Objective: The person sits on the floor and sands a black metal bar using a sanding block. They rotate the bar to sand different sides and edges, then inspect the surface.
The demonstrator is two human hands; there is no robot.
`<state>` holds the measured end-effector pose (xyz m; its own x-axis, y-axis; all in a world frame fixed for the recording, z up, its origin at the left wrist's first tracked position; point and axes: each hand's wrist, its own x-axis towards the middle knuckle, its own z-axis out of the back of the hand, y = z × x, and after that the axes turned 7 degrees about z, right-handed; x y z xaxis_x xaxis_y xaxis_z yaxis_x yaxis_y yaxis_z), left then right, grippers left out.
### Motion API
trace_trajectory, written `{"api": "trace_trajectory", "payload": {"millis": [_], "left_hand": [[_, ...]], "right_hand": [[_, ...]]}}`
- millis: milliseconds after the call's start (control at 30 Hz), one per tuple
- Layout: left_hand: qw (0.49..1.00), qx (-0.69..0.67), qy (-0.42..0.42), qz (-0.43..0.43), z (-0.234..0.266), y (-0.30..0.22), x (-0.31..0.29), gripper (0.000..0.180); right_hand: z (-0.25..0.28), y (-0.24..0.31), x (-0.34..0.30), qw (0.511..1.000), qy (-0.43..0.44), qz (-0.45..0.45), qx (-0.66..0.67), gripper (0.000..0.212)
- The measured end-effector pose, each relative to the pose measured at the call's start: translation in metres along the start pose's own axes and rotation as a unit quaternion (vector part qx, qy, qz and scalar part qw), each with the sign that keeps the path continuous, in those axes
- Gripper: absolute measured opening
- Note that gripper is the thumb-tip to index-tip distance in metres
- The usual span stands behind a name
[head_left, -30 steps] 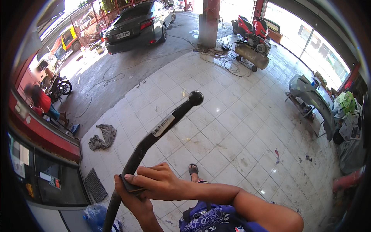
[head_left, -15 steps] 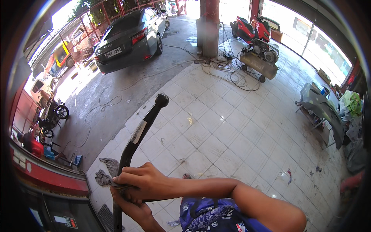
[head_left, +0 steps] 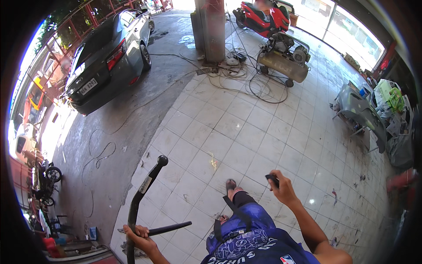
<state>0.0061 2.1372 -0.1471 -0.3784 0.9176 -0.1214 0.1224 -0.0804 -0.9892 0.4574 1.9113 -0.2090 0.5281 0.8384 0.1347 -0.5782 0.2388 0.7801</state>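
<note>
My left hand (head_left: 140, 240) is wrapped round a black bent metal bar (head_left: 136, 204) at the lower left. A rounded knob tops the bar, and a pale printed label is stuck below it. From the same hand a straight, black, tapered rod (head_left: 170, 228) sticks out to the right; whether it joins the bar is hidden by the fingers. Well apart, my right hand (head_left: 285, 190) is raised over the tiles, closed on a small black object (head_left: 272, 179) of a kind I cannot make out.
A dark grey car (head_left: 107, 57) is parked far left. A pillar (head_left: 213, 33) stands beyond the tiles, with hoses (head_left: 263, 90) and an air compressor (head_left: 285, 61) near it. Behind is a red scooter (head_left: 266, 20). A grey bumper (head_left: 358, 110) rests on a stand at right.
My right hand has left the bar beside my left hand and moved right with the small black object. The straight rod now shows. My view has shifted, and the bar appears lower.
</note>
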Motion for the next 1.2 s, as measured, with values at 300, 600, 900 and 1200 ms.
{"api": "trace_trajectory", "payload": {"millis": [300, 600, 900, 1200], "left_hand": [[0.991, 0.127, -0.033, 0.028, -0.245, 0.071, 0.193, 0.060], [0.976, 0.151, -0.050, 0.150, -0.487, 0.089, 0.382, 0.061], [0.961, 0.130, 0.090, 0.227, -0.784, 0.139, 0.574, 0.052], [0.945, 0.245, -0.020, 0.214, -1.068, 0.230, 0.739, 0.054]], "right_hand": [[-0.052, -0.102, 0.351, 0.996, -0.002, -0.086, 0.038, 0.031], [-0.178, -0.098, 0.744, 0.982, 0.172, 0.066, 0.038, 0.051], [-0.198, -0.232, 0.951, 0.970, 0.073, -0.231, 0.015, 0.035], [-0.252, -0.488, 1.233, 0.944, 0.039, -0.326, 0.036, 0.040]]}}
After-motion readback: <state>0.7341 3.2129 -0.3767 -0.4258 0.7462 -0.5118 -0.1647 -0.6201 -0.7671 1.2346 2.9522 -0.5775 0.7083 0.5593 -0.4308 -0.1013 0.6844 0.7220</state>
